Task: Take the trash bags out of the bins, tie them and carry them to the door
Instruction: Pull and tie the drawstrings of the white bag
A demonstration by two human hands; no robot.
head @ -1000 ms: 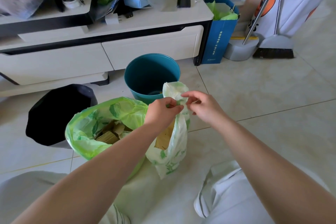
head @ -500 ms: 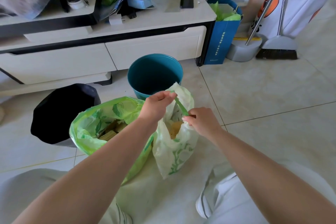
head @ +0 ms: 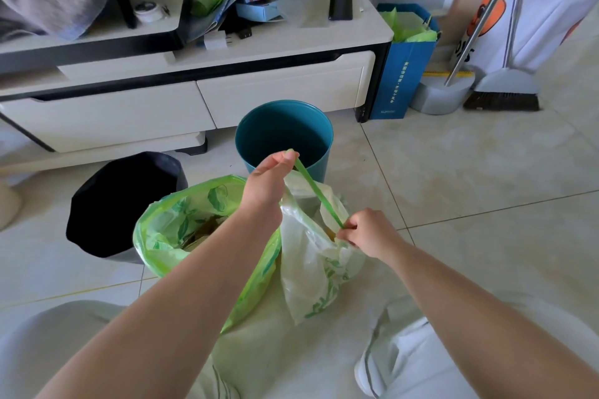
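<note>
The person is crouching over a tiled floor (head: 470, 172), and both arms are reaching out from the near edge. The left hand (head: 267, 185) is lifted above the bags, its fingers (head: 287, 157) pinching the top end of a thin green drawstring (head: 316, 189). The string is running taut, down and to the right, to the right hand (head: 369, 232). That hand's fingers (head: 348, 230) are curled tight, pinching the string's lower end right at the mouth of a pale bag (head: 311, 272) with green print. The pale bag is standing on the floor between the two forearms, its mouth partly gathered and something brownish showing inside.

Touching its left side, a bigger green bag (head: 168, 223) with a leaf pattern is sitting wide open, with brown trash in it; the left forearm is crossing over its rim. A black bin (head: 123, 204) is standing just to the left of it. A teal bin (head: 285, 136) is standing upright just beyond the hands, in front of a low white cabinet (head: 285, 91) whose top surface is carrying a phone (head: 340, 8). Far right, a blue paper bag (head: 405, 81) is leaning at the cabinet's end, with a dustpan (head: 437, 97) and a broom (head: 504, 97) beside it. A white shoe (head: 382, 366) is showing at the near right.
</note>
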